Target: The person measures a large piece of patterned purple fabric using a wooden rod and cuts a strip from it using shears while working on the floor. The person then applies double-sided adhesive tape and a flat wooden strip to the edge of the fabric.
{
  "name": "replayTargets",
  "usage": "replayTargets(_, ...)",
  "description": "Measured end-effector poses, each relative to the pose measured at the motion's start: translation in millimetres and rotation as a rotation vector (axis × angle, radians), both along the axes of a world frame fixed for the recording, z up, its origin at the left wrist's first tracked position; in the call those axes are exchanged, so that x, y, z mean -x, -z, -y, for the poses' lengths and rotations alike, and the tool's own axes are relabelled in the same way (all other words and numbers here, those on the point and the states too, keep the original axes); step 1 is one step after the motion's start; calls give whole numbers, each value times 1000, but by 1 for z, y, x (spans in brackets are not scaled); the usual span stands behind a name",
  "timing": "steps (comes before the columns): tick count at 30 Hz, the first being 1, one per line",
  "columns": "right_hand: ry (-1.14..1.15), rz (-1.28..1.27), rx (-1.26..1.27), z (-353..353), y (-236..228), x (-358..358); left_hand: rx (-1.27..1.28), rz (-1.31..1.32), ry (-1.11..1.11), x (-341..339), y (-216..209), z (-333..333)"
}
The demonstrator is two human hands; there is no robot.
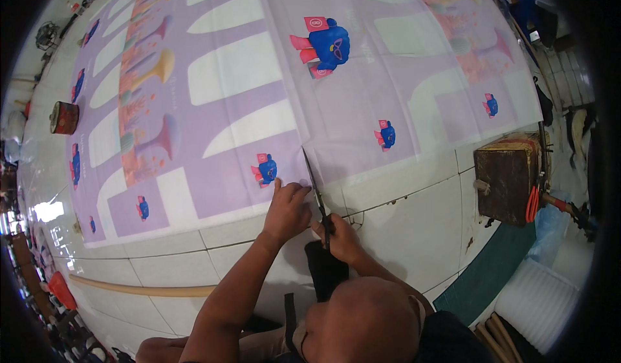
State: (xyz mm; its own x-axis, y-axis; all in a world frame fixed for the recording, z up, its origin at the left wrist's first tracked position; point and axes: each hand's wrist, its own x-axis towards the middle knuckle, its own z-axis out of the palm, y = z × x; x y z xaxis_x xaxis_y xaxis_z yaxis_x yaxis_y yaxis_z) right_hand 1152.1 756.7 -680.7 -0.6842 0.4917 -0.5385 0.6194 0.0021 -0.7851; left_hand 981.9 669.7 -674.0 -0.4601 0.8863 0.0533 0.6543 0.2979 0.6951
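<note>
A large lilac printed sheet (223,188) with blue cartoon figures and white shapes is spread over the tiled floor. Black-handled scissors (315,185) are in my right hand (339,237), its fingers wrapped around the handles. Their blades point away from me, with the tip at a slit or fold between the sheet's left and right parts. Just left of the blades, my left hand (288,208) grips the near edge of the sheet with bent fingers. Part of its grip is hidden under the hand.
A worn dark box (508,182) stands at the right, beside a green mat (495,269) and a white foam roll (537,305). A rusty tin (64,118) sits at the sheet's left side. A long tan pole (142,289) lies on the near-left tiles (174,263).
</note>
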Motion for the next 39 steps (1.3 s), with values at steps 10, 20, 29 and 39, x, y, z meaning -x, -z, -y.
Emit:
replayTargets(10, 0, 42, 69, -16, -15, 21, 235, -246, 105, -11, -5, -1)
replayTargets(20, 22, 40, 17, -16, -28, 37, 255, -234, 134, -11, -12, 3)
replayTargets(29, 40, -17, 222, -31, -31, 34, 218, -260, 116, -12, -15, 1)
replayTargets(39, 48, -26, 235, -34, -22, 35, 284, -299, 93, -20, -16, -7)
